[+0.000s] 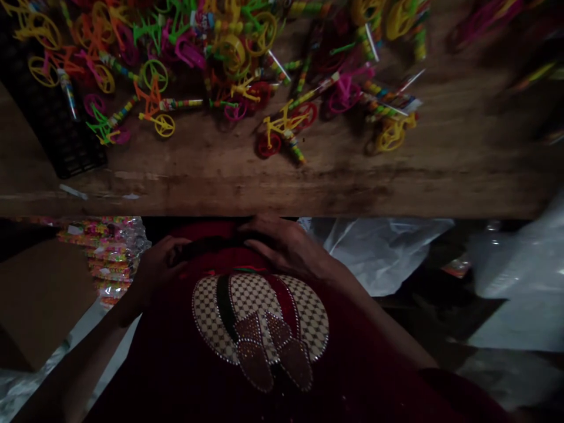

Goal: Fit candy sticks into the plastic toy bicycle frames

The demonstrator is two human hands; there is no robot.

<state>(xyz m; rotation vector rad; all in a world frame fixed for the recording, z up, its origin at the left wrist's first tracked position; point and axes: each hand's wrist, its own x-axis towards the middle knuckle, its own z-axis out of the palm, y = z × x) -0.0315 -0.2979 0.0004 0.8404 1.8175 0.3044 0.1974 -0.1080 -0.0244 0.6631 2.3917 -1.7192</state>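
Observation:
Both my hands are below the edge of the wooden table [308,194], at the hem of my dark red shirt [211,364]. My left hand [161,264] has its fingers curled round a dark fold of cloth at my waist. My right hand [284,244] lies on the same dark fold, fingers bent over it. On the table above lie several small plastic toy bicycles [284,126] in yellow, pink, green and orange, mixed with striped candy sticks [180,104].
A black mesh tray [57,129] sits at the table's left end. Under the table at left are packets of candy in clear wrap [110,252] and a brown cardboard box [39,299]. White plastic bags [379,247] lie at right.

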